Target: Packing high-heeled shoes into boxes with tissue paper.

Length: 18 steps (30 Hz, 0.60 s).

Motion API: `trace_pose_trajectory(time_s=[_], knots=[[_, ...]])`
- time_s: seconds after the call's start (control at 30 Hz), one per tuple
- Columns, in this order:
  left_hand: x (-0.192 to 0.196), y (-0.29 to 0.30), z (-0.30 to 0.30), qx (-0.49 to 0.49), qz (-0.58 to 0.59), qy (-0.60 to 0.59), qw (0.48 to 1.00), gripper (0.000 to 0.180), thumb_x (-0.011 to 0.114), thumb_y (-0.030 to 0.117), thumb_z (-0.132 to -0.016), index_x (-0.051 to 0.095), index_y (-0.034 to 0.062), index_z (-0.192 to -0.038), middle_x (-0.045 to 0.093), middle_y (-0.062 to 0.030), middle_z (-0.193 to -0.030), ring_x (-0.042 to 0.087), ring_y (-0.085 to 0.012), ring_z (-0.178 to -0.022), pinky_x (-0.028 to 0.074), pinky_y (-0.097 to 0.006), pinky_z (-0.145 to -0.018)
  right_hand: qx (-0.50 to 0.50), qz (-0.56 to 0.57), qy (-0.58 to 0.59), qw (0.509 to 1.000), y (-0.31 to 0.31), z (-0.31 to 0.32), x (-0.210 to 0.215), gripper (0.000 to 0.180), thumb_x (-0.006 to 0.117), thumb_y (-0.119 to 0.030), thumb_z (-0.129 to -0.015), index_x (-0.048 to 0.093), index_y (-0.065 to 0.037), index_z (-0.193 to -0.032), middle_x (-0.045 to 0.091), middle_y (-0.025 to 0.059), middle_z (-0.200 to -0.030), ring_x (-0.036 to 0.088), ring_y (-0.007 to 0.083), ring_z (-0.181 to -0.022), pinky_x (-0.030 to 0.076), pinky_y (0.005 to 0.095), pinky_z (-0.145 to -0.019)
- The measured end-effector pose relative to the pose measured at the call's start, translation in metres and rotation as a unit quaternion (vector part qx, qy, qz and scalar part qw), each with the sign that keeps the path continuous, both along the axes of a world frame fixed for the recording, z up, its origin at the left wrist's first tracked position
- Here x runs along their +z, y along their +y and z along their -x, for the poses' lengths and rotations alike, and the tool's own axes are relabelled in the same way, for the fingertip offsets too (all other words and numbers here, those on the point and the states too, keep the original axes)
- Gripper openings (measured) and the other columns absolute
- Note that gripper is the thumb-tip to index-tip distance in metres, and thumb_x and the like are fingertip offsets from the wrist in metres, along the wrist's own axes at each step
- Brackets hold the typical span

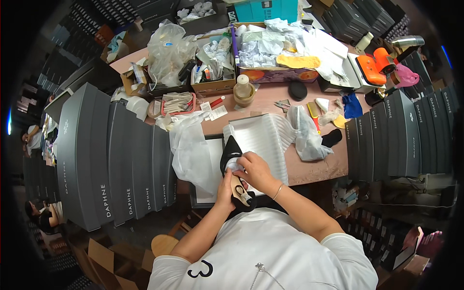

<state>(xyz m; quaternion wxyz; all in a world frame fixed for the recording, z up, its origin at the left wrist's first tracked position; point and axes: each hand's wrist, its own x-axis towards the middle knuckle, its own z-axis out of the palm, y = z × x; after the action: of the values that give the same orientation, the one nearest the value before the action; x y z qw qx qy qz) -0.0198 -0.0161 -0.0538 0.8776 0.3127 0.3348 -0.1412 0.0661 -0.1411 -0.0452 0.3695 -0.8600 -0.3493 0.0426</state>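
A black pointed shoe [231, 148] with a tan insole is held in front of my chest, its toe pointing away from me. My left hand [224, 191] is closed around the side of the shoe. At the shoe's opening, my right hand [256, 170] pinches a wad of white paper [234, 165], which sits partly inside the toe part. Beneath the shoe lies an open dark shoebox [201, 198] with a white inside. White tissue paper [189, 154] drapes over its left side, and a ribbed white foam sheet [274, 147] spreads to the right.
Tall stacks of dark grey shoeboxes [79, 159] flank me, with another stack [402, 135] at the right. Farther back on the pink table stand a bottle [243, 93], a carton of crumpled paper [261, 73] and an orange tape dispenser [371, 70]. A yellow-handled brush [313, 113] lies right of the foam.
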Motion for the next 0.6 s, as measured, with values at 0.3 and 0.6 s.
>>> trace_pose_trajectory(time_s=[0.3,0.6], knots=[[0.018,-0.021,0.000,-0.037,0.046,-0.041,0.997,0.049,0.039,0.054,-0.097,0.051,0.0071,-0.107,0.058,-0.0064,-0.085,0.059,-0.0135,-0.063,0.051,-0.026,-0.054,-0.081,-0.055,0.345,0.934,-0.018,-0.010,0.043,0.087,0.074,-0.025,-0.076,0.025,0.002,-0.143,0.056,0.0323,-0.111,0.060,0.0386,-0.101,0.048,0.0393,-0.085],[0.008,0.001,0.007,-0.067,-0.068,-0.077,0.992,0.048,0.043,0.048,-0.097,0.053,0.0029,-0.113,0.059,-0.0080,-0.088,0.060,-0.0141,-0.065,0.054,-0.029,-0.058,-0.028,-0.123,0.303,0.944,-0.016,-0.018,0.028,0.083,0.074,-0.036,-0.078,0.032,-0.003,-0.142,0.060,0.0254,-0.110,0.064,0.0304,-0.091,0.050,0.0351,-0.081]])
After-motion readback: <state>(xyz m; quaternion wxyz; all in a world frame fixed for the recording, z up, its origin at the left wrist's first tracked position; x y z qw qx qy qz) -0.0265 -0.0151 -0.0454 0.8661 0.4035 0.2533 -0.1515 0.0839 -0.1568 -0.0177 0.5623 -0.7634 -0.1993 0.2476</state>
